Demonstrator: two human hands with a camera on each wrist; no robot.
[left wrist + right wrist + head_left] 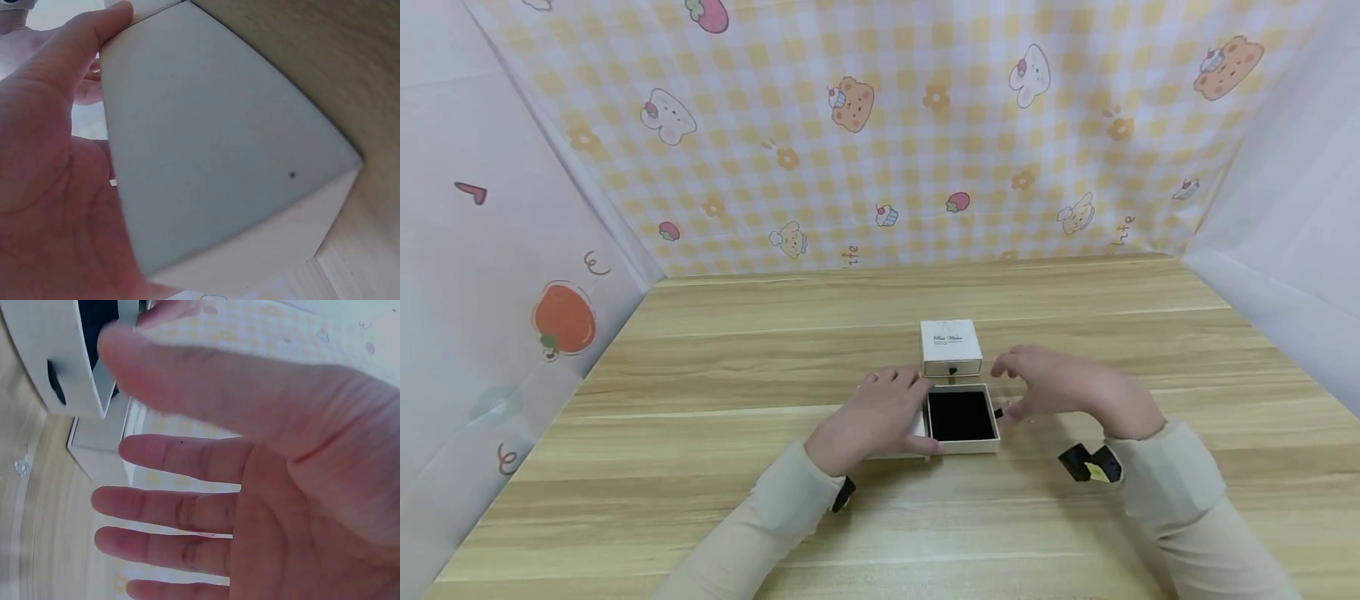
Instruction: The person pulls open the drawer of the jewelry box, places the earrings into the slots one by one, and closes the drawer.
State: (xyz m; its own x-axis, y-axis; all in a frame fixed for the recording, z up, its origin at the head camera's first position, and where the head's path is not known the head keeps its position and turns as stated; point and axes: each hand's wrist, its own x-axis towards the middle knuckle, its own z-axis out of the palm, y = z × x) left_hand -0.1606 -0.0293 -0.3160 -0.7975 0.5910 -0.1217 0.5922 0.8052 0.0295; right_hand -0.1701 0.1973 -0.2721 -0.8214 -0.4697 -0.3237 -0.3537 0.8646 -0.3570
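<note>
A white drawer-style gift box lies partly under my left hand (876, 417), which holds its outer sleeve (212, 137) with the thumb on the near side. The far fingers are mostly hidden in the left wrist view. From the sleeve's right side the drawer (970, 447) stands pulled out, with a black pad (961, 416) inside. A black pull tab (56, 382) sticks out of the drawer's end. My right hand (1060, 385) hovers just right of the drawer, its fingers spread and nothing held; the thumb is close to the tab.
Behind the drawer stands a second white box (951, 343) with dark lettering and a small black tab. A small clear, shiny piece (22, 465) lies on the wooden table (737, 317) near the right hand. A checked cloth (910, 150) hangs at the back.
</note>
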